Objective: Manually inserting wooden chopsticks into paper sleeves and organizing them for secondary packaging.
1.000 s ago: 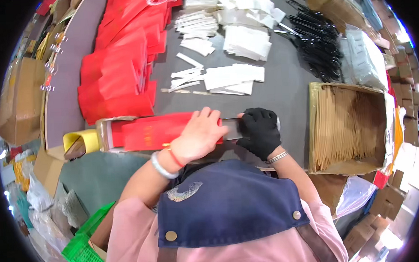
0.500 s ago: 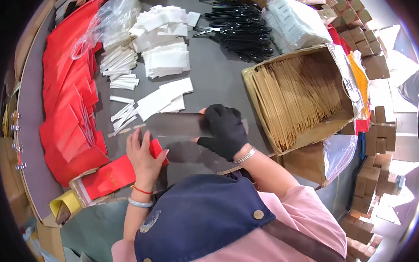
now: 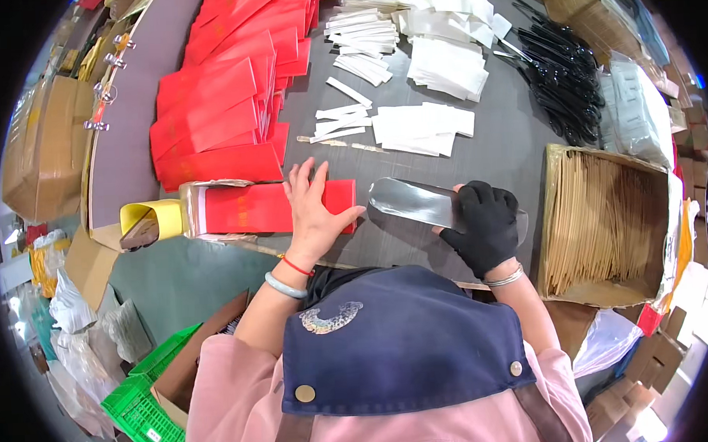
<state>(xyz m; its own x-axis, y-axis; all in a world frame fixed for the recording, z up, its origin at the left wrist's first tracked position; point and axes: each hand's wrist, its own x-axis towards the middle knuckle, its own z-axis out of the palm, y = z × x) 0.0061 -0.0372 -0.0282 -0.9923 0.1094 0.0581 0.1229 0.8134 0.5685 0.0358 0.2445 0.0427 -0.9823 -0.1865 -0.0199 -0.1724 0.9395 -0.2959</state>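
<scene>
My bare left hand (image 3: 313, 211) lies flat with spread fingers on a stack of red paper sleeves (image 3: 248, 207) near the table's front edge. My right hand (image 3: 485, 226), in a black glove, grips a clear shiny plastic bag (image 3: 412, 201) lying on the grey table (image 3: 492, 150) to the right of the red stack. The bag's open end points left, toward my left hand.
More red sleeves (image 3: 217, 109) are stacked at the left. White paper packets (image 3: 422, 129) and white strips (image 3: 343, 120) lie ahead. Black plastic cutlery (image 3: 559, 73) sits far right. A cardboard box of wooden sticks (image 3: 604, 224) stands right. A yellow tape roll (image 3: 147, 220) and a green crate (image 3: 145, 392) are left.
My left hand has left the clear bag and settled flat on the red stack. My right hand still grips the bag. The view has swung back toward the left.
</scene>
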